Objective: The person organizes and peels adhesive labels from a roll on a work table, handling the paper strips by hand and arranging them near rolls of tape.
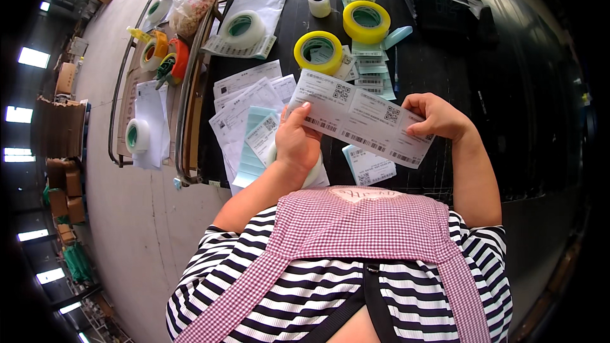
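Note:
A strip of white printed labels [362, 117], with QR codes and barcodes, is stretched between my hands above the table's near edge. My left hand [298, 136] pinches its left end, thumb on top. At the right end, my right hand [438, 117] grips it between thumb and curled fingers. Under my left hand lie a pale roll of tape [312, 174], partly hidden by the hand, and a light-blue sheet [253, 146] with a label on it. A small label piece [370, 166] rests on the table below the strip.
Beyond the strip sit two yellow tape rolls [366, 22] and several label strips [373, 67]. Printed papers [244, 105] spread at the left, with a clear tape roll [243, 29] behind. A metal-railed cart [190, 89] stands left of the black table [508, 133]. A black bag [438, 0] lies far right.

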The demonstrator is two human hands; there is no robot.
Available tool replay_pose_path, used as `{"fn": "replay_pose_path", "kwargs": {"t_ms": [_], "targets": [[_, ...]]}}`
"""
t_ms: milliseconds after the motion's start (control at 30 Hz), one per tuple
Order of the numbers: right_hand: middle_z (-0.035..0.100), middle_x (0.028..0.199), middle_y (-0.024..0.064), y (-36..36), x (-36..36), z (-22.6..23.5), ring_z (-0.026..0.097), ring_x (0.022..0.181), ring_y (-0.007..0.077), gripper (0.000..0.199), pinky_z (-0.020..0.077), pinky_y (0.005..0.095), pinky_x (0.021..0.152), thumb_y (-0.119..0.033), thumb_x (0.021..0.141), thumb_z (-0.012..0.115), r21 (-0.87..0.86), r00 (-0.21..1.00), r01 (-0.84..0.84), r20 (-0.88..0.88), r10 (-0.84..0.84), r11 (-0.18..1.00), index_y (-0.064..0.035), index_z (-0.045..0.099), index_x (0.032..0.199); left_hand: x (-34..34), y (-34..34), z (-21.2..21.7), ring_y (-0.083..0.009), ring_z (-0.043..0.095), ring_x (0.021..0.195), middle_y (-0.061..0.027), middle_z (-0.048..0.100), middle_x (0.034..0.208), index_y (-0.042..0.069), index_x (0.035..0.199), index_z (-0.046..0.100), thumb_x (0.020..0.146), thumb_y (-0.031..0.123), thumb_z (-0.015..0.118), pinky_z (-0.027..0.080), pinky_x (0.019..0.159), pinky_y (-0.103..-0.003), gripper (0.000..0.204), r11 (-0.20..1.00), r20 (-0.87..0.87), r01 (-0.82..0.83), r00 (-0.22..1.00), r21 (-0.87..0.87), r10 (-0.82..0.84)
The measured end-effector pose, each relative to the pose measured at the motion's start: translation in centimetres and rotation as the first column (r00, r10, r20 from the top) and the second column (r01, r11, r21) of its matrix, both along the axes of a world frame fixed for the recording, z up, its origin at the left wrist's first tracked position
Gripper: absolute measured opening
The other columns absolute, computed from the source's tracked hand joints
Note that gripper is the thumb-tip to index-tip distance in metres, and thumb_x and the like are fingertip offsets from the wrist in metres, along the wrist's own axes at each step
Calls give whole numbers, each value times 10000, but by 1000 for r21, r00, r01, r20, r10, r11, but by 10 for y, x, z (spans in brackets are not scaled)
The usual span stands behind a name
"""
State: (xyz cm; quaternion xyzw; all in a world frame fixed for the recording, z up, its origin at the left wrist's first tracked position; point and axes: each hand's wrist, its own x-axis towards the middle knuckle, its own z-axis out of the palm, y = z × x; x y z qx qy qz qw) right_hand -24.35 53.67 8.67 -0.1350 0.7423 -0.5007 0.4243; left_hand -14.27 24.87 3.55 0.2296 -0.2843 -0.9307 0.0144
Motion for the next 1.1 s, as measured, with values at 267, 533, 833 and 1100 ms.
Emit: {"fn": "replay_pose_path", "kwargs": {"t_ms": [267, 533, 833, 1100], "targets": [[689, 910, 93, 12, -2, 1, 646, 829, 135, 353, 523, 288, 820, 7, 679, 766, 65, 1000, 2, -3, -1, 998, 21, 592, 987, -7, -8, -5, -244, 576, 1129, -87, 612, 1202, 58, 1226, 510, 956, 89, 505, 436, 995, -434, 273, 997, -5, -77, 997, 20, 77], [702, 875, 96, 36, -3, -5, 660, 758, 127, 342, 549, 268, 716, -7, 676, 774, 19, 995, 42, 91, -44, 999, 25, 601, 970, -12, -17, -9, -244, 557, 1183, -110, 598, 1266, 11, 1262, 526, 980, 141, 468, 391, 1048, -409, 316, 992, 9, -127, 992, -22, 127], [704, 871, 94, 35, -2, -6, 664, 740, 123, 326, 551, 266, 721, -51, 692, 751, -80, 995, 75, 68, -70, 994, 22, 617, 980, -12, -21, -8, -243, 557, 1187, -111, 602, 1262, -1, 1249, 536, 970, 121, 485, 387, 1056, -406, 309, 986, 5, -165, 986, -11, 165], [683, 834, 71, 35, -1, -9, 643, 700, 115, 283, 542, 257, 685, -101, 743, 676, -112, 989, 130, 80, -121, 985, 23, 622, 992, -14, -26, -20, -239, 564, 1175, -113, 611, 1246, -6, 1240, 543, 970, 116, 483, 398, 1054, -401, 302, 984, -31, -174, 984, -22, 173]]}}
